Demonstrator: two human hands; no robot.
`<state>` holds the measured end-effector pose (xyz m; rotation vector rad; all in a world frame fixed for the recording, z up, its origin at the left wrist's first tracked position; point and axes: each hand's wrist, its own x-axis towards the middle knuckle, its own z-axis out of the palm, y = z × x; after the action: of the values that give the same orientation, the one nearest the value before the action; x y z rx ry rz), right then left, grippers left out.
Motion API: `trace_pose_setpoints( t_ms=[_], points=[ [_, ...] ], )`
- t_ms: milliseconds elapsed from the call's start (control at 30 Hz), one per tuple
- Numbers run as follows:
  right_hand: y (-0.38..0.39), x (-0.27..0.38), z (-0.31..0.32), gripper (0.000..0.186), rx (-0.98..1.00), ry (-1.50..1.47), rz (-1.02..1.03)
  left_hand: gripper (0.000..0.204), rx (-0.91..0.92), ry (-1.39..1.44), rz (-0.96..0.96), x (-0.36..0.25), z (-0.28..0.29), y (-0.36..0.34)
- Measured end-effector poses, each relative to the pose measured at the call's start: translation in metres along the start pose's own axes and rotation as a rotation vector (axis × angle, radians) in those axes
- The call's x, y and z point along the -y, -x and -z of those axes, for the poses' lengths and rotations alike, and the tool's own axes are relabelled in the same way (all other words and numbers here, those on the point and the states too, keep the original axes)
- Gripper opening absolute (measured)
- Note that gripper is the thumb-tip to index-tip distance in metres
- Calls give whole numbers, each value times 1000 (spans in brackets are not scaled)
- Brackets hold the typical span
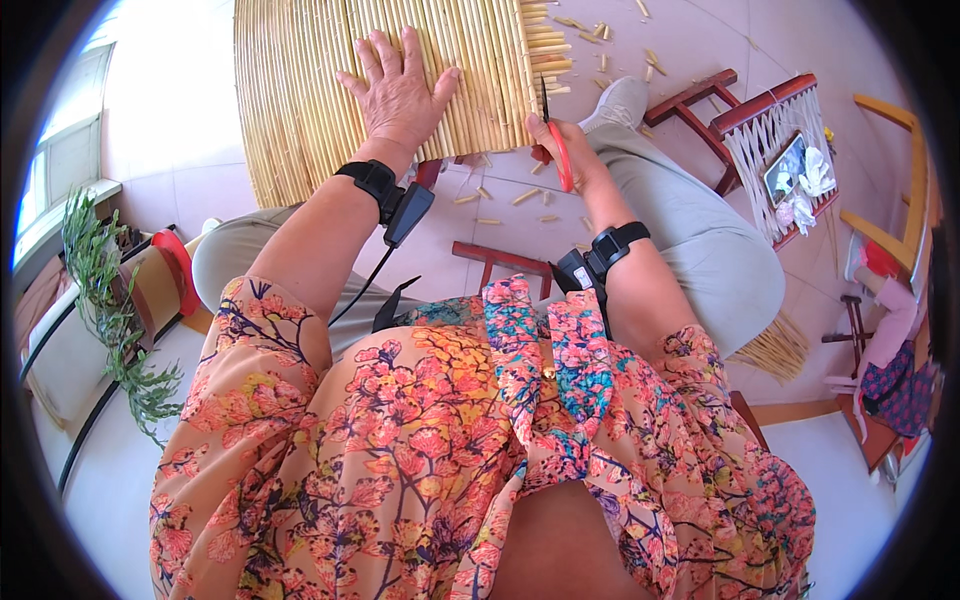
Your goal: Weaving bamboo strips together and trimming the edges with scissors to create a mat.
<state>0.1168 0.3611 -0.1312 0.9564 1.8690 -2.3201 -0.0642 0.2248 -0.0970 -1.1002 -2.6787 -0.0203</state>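
A mat of pale yellow stalks (pixel 300 110), laid side by side and bound, spreads across the top of the view. My left hand (pixel 400 95) lies flat on it with the fingers spread. At the mat's right edge my right hand (pixel 568 150) grips a pair of scissors (pixel 560 160) with red handles. Their dark blades point away from me along the edge of the mat. Whether they touch a stalk I cannot tell. Uneven stalk ends (pixel 548 50) stick out beyond the edge at the far right.
Cut stalk pieces (pixel 527 196) lie scattered over the tiled floor. To the right stands a stool with a woven cord seat (pixel 770 130), carrying a phone (pixel 785 165) and crumpled tissue (pixel 818 172). A bundle of thin stalks (pixel 775 348) lies beside my knee. A green plant (pixel 105 300) is at left.
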Motion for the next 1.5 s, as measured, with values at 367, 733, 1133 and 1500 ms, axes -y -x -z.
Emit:
trace_pose_setpoints(
  t_ms=[367,733,1133,1500],
  points=[
    [6,-2,3,55,45,-129,-116,73,7,0,3,-2,6,0],
    [-7,-1,-2,54,-73,-12,124,73,16,-9,0,-3,4,0],
    [3,-3,5,52,4,-111,-108,73,2,-1,15,0,0,-2],
    [16,-6,7,63,-164,-485,-222,73,26,13,45,3,-9,-7]
  ],
)
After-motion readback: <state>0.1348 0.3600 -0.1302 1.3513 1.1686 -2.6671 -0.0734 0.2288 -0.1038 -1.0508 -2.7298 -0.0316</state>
